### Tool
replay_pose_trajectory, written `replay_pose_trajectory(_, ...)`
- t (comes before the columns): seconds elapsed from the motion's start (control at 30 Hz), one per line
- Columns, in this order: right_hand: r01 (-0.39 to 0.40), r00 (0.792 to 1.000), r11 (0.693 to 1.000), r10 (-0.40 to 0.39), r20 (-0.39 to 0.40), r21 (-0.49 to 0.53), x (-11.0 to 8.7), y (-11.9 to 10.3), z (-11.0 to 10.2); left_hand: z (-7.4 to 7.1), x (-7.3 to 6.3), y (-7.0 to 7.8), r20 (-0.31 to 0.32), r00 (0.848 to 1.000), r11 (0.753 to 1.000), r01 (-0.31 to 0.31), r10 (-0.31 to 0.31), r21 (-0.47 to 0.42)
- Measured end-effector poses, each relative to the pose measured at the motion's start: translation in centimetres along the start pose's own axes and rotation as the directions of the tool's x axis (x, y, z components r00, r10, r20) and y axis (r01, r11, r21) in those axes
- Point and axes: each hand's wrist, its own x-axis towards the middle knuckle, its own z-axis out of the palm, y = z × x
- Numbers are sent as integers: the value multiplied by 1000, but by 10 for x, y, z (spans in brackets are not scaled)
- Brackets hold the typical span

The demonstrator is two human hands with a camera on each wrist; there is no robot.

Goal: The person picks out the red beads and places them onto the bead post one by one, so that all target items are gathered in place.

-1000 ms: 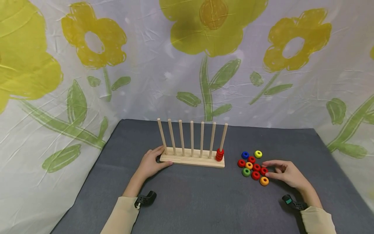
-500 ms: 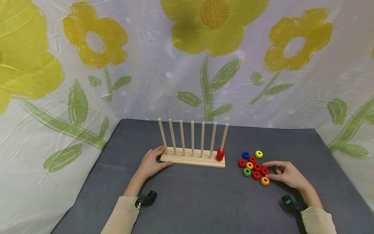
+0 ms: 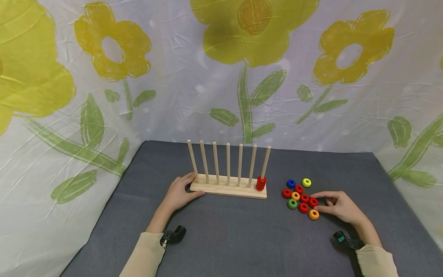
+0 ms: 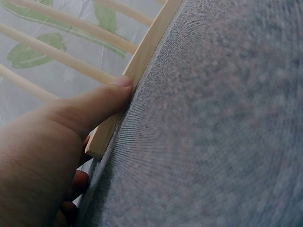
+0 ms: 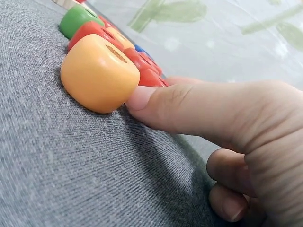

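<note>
A wooden peg rack (image 3: 228,187) with a row of upright pegs stands on the table, red beads (image 3: 261,183) stacked on its rightmost peg. My left hand (image 3: 178,194) grips the rack's left end, thumb along the front edge and fingers behind. Over on the right, my right hand (image 3: 340,206) holds a red bead (image 3: 313,202) between thumb and forefinger, down at table level among other loose beads. An orange bead (image 5: 99,73) sits right by the thumb in the right wrist view and partly hides the beads behind it.
Around the held bead lie more red beads (image 3: 303,208), a green bead (image 3: 292,204), a second orange bead (image 3: 295,196), a blue bead (image 3: 291,184) and a yellow bead (image 3: 306,182). A flowered cloth (image 3: 173,96) hangs behind the dark table (image 3: 242,238).
</note>
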Motion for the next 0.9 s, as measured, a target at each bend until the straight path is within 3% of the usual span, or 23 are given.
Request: replay_pose_trajectory(0.9, 14, 1000, 1000, -14, -20, 6, -1, 2, -1, 2, 1, -2, -23, 1000, 1000, -14, 15, 18)
